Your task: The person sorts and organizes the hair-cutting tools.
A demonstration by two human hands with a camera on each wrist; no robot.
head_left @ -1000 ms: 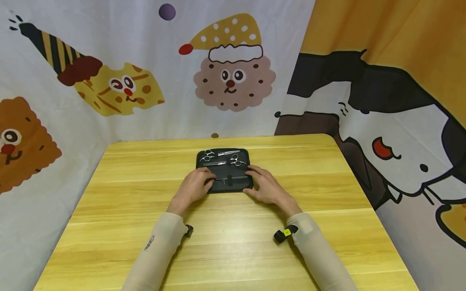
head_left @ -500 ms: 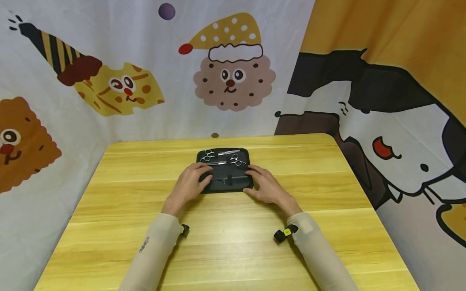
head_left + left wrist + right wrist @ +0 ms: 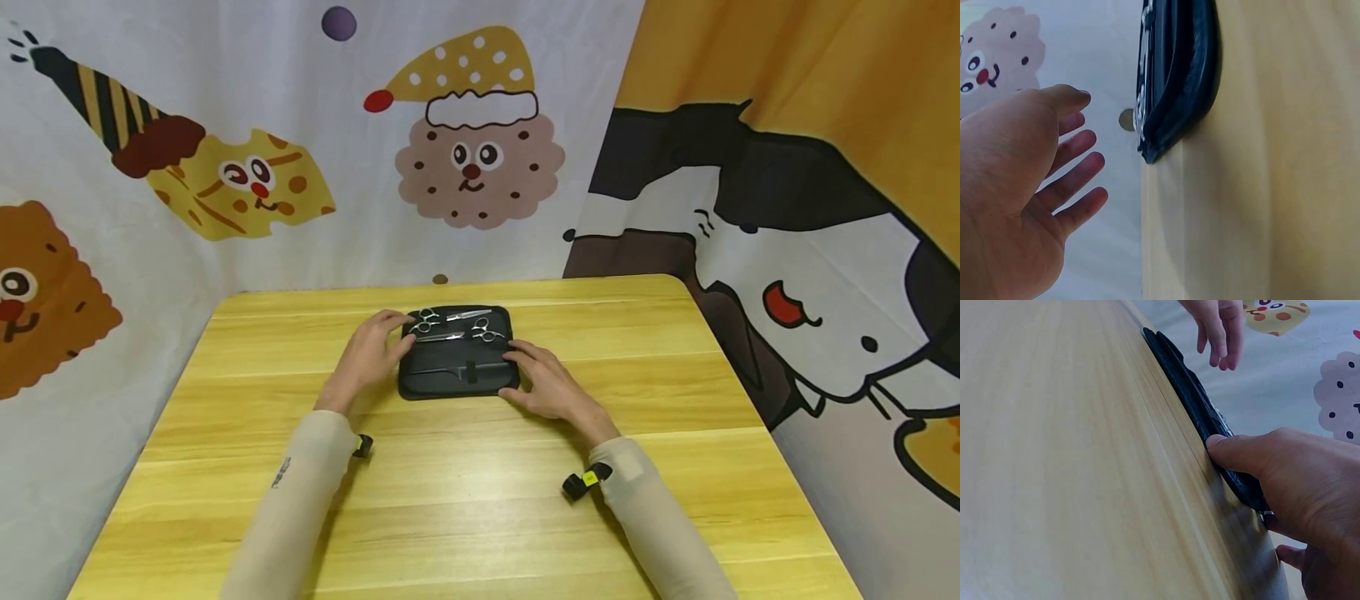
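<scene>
The pale yellow wood-grained surface (image 3: 465, 517) is reached across, from either side, by two beige sleeves (image 3: 288, 483). The right hand (image 3: 549, 385) is bent around the near right corner of a flat, rounded black zip-edged case (image 3: 431, 354), which is held between thumb and fingers. The left hand (image 3: 364, 358) is held wide, its fingers loosely spread and nothing grasped, just off the case's left edge. The case is set open at the far middle of the surface, its longer side seen running left to right. Inside, nearest, a slim dark tail comb (image 3: 495, 371) is secured by a black strap (image 3: 471, 372), its thin tail pointed left. Beyond it, a pair of silver metal scissors (image 3: 440, 337) is pointed left; farther still, a second silver pair (image 3: 471, 315) is pointed right. Behind, a white curtain (image 3: 285, 75) is printed with cartoon food.
</scene>
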